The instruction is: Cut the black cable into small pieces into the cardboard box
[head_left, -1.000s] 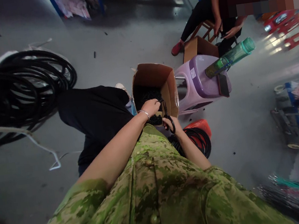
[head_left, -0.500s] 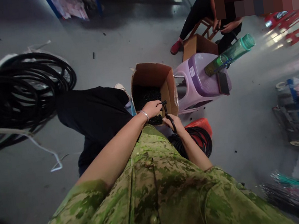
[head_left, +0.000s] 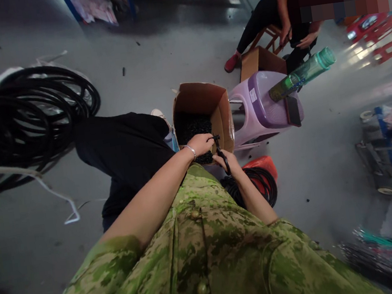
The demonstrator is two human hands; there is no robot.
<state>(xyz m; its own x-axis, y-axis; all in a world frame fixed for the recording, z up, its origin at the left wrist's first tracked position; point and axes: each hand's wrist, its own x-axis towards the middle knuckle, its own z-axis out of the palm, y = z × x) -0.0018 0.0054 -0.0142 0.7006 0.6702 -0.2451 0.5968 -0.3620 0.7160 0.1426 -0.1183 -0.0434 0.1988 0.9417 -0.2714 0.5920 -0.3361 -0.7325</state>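
Observation:
Over the near side of a cardboard box (head_left: 216,97), my left hand (head_left: 201,144) pinches a short black tube-like piece (head_left: 216,137). My right hand (head_left: 232,162) is closed around black-handled scissors (head_left: 225,161), whose blades point up at that piece; whether they touch it I cannot tell. Many small black pieces (head_left: 195,125) lie in the bottom of the box. A bracelet circles my left wrist.
Right of the box stands a purple stool (head_left: 265,109) bearing a green bottle (head_left: 304,74) and a dark phone-like object (head_left: 293,111). Black hose coils (head_left: 33,115) lie left; a smaller coil (head_left: 264,184) is by my right forearm. A co-worker (head_left: 262,17) sits beyond.
My hands stay over the box, with the left hand and the black piece slightly lower. The co-worker's hands have moved farther apart.

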